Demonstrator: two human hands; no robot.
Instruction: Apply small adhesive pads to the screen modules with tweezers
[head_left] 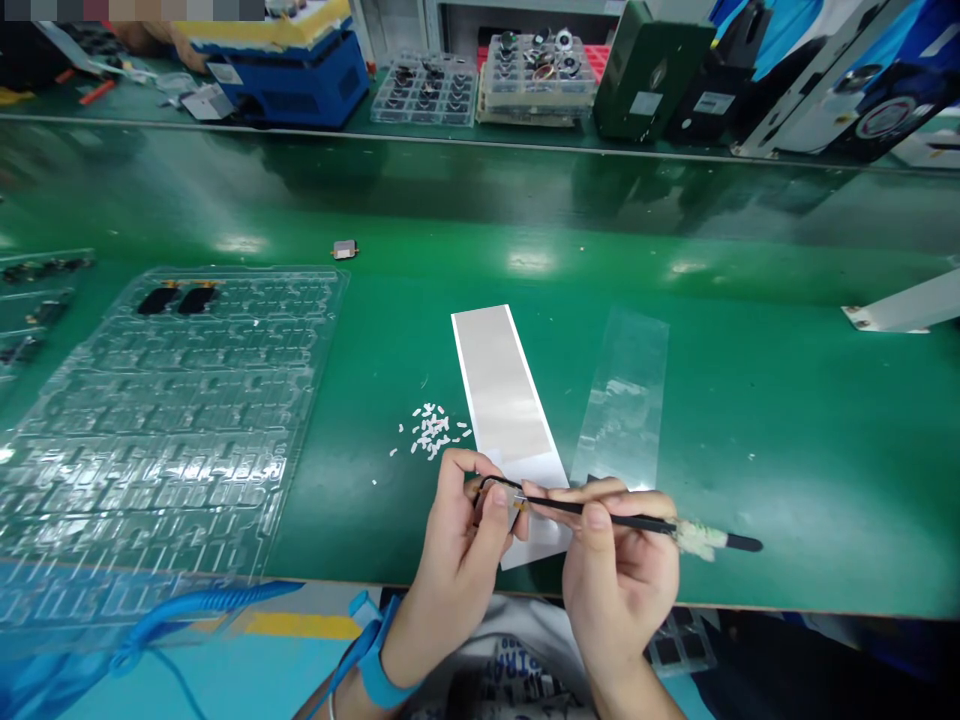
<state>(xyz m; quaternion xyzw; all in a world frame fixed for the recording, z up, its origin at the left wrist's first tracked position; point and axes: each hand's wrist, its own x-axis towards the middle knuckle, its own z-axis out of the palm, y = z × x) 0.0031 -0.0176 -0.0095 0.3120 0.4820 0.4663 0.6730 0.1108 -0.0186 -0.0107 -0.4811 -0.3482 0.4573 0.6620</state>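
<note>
My left hand [469, 540], with a blue strap at the wrist, pinches a small dark-edged display part [512, 508] between thumb and fingers. In my right hand [619, 555] are black tweezers [637, 522], held like a pen, with greenish wrapping near the back end. Their tips touch or nearly touch the part; whether they grip anything is too small to tell. Beneath both hands lies a long sheet with a white border and grey middle [499, 375]. Small white pieces [433, 430] are scattered left of the sheet. A clear plastic film [626, 400] lies to its right.
A clear moulded tray [202, 400] fills the left, with two black parts [196, 298] in its top row. A small module [345, 250] lies behind. On the back shelf stand a blue box [292, 80], compartment cases [425, 90] and a green box [651, 75].
</note>
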